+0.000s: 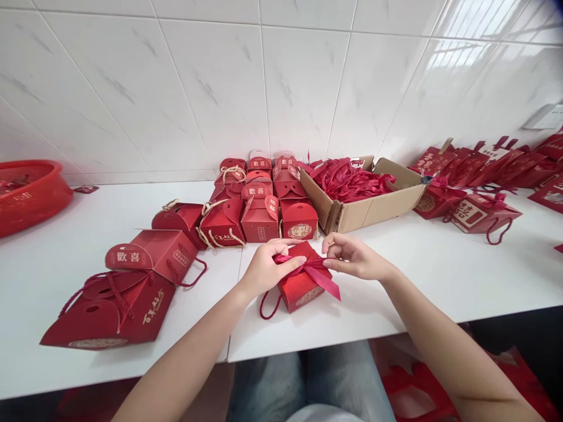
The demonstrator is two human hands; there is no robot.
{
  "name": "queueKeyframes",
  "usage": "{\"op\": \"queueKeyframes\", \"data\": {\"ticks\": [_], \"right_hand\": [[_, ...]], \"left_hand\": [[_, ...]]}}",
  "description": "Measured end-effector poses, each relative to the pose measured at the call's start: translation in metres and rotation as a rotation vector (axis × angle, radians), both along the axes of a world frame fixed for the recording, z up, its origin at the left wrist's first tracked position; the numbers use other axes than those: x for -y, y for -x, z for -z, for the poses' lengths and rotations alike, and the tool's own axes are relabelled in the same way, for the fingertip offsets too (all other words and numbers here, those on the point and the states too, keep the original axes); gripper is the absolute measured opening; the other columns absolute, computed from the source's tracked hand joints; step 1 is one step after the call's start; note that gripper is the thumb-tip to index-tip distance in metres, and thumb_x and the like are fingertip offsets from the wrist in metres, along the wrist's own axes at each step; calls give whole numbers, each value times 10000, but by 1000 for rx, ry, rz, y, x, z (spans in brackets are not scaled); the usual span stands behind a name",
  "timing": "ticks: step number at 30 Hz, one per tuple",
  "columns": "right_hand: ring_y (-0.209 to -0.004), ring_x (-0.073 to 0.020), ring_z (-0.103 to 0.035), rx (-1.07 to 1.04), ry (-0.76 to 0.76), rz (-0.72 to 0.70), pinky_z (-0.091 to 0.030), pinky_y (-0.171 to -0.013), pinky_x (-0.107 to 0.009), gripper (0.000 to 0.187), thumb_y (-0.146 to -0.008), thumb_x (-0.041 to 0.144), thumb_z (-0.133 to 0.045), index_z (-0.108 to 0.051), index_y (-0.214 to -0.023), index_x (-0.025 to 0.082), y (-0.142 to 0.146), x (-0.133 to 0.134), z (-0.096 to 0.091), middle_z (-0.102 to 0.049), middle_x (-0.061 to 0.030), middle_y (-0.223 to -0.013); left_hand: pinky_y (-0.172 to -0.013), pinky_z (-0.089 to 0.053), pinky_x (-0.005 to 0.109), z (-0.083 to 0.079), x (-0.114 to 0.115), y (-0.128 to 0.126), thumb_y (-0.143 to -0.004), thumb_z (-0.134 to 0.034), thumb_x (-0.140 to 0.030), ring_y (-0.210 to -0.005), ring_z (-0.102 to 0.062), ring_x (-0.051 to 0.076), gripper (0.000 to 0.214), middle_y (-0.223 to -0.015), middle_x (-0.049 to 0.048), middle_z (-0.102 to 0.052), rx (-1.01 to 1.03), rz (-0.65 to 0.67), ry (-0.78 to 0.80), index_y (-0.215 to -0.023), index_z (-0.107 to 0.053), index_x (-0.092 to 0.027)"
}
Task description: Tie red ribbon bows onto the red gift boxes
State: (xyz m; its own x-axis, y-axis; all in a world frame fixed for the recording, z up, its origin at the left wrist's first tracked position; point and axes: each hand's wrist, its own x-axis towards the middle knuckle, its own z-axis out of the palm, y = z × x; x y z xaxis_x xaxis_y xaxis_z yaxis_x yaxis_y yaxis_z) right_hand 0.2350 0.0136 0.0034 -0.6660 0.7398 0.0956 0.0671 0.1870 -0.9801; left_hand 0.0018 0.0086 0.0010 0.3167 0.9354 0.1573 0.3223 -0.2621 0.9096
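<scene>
A small red gift box (pixel 303 287) sits on the white table in front of me, its dark red cord handle looping out at the left. Across its top runs a crimson ribbon (pixel 324 281), with one tail hanging over the near side. My left hand (pixel 275 264) pinches the ribbon at the box's left, thumb lying along it. At the right, my right hand (pixel 354 258) has thumb and index finger closed on the ribbon, the other fingers curled above. The exact knot is partly covered by the fingers.
Several red boxes (pixel 259 199) stand grouped at the back. Beside them a cardboard box (pixel 378 202) holds loose crimson ribbons (pixel 352 180). Larger red boxes (pixel 132 293) lie on the left, near a red plastic basket (pixel 35 196). Ribboned boxes (pixel 484 211) and red bags (pixel 475 164) fill the far right.
</scene>
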Motion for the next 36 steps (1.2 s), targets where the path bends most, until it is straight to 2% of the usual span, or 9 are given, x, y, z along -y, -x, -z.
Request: {"op": "queueKeyframes", "data": {"ticks": [7,10,16,23,30,36], "right_hand": [[-583,-72,-458,-3,-26,2,-352,-548,-200,242,-893,344,-597,-406,-884,194,-3,3,5,-549,39,-669],[-590,-72,-450,8,-54,10,-342,-546,-196,220,-902,319,-585,-405,-885,193,-4,4,5,-550,35,-675],[-580,-81,-457,62,-116,29,-348,-549,-204,188,-908,310,-569,-427,-946,192,-2,3,0,-553,37,-655],[-567,-83,-448,104,-162,30,-345,-543,-205,177,-903,288,-571,-426,-955,199,-4,1,-2,-552,42,-643],[-555,-84,-438,97,-157,52,-340,-525,-206,189,-891,290,-588,-430,-946,202,-4,1,-5,-553,41,-634],[-570,-85,-476,94,-164,66,-348,-535,-207,199,-889,293,-597,-429,-943,201,-4,-1,-3,-585,29,-660]], "left_hand": [[-845,-453,380,2,-1,0,-770,-665,-319,-1077,-638,299,493,-952,132,-715,-48,-1,-81,-528,-245,-223],[-870,-448,387,3,-3,1,-760,-680,-329,-1049,-647,290,486,-1026,127,-711,-49,-7,-68,-524,-272,-215],[-929,-439,406,-1,-3,4,-726,-724,-387,-1049,-638,267,399,-1232,82,-650,8,41,79,-576,-411,-189],[-940,-437,413,-4,-2,5,-645,-782,-363,-1086,-607,282,364,-1259,94,-626,-47,74,59,-600,-467,-184],[-928,-457,415,-5,-1,4,-651,-765,-321,-991,-637,258,293,-1291,98,-598,-52,86,60,-647,-511,-176],[-930,-460,408,-7,0,5,-657,-759,-311,-990,-638,255,255,-1315,101,-579,-68,62,71,-698,-553,-168]]}}
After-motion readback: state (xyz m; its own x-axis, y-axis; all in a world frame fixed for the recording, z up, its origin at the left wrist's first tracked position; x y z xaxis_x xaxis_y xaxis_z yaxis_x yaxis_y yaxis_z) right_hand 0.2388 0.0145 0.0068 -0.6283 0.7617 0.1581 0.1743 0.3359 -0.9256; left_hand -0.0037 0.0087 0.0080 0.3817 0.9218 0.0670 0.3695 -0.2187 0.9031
